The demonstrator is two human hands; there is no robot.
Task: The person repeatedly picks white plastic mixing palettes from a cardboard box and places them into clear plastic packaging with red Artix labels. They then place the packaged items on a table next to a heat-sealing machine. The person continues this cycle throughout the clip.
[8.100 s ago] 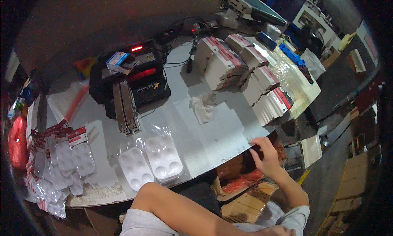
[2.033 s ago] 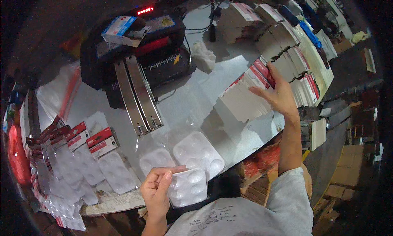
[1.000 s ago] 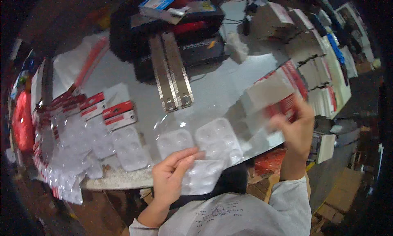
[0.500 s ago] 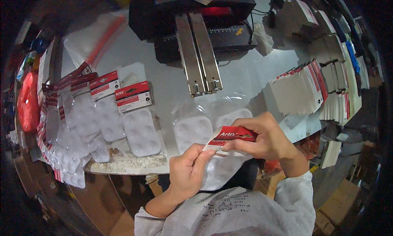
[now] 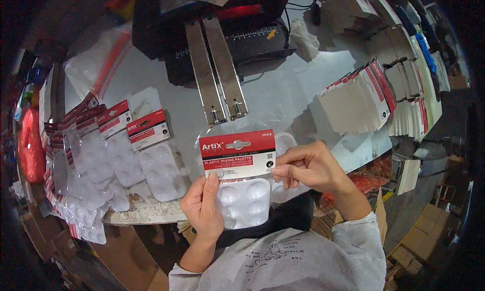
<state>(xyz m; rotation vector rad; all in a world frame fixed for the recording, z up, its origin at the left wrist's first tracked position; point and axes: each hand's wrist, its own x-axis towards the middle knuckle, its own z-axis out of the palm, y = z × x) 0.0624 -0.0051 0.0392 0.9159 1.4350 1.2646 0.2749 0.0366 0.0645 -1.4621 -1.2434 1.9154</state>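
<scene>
Close to the table's front edge I hold a packaged paint palette (image 5: 245,202), white with round wells, in a clear plastic bag. A red and white folded header card (image 5: 237,152) with a hanging slot sits flat across the bag's top, facing up. My left hand (image 5: 203,207) pinches the card's lower left corner, thumb on top. At the card's lower right edge, my right hand (image 5: 316,167) is closed with thumb and fingertips on it. Partly hidden behind the card and my right hand lies another bagged white palette (image 5: 286,141).
A black machine (image 5: 177,68) with two long metal arms (image 5: 217,74) reaches toward me. Carded palette packs (image 5: 161,172) overlap at the left, beside a red plastic bag (image 5: 31,144). Stacked header cards (image 5: 353,104) stand at the right. Cardboard (image 5: 424,230) lies below the table.
The header card has turned from tilted to nearly level and now faces up over the bag. My left hand has shifted to its lower left corner, my right to its right edge. The view has moved slightly.
</scene>
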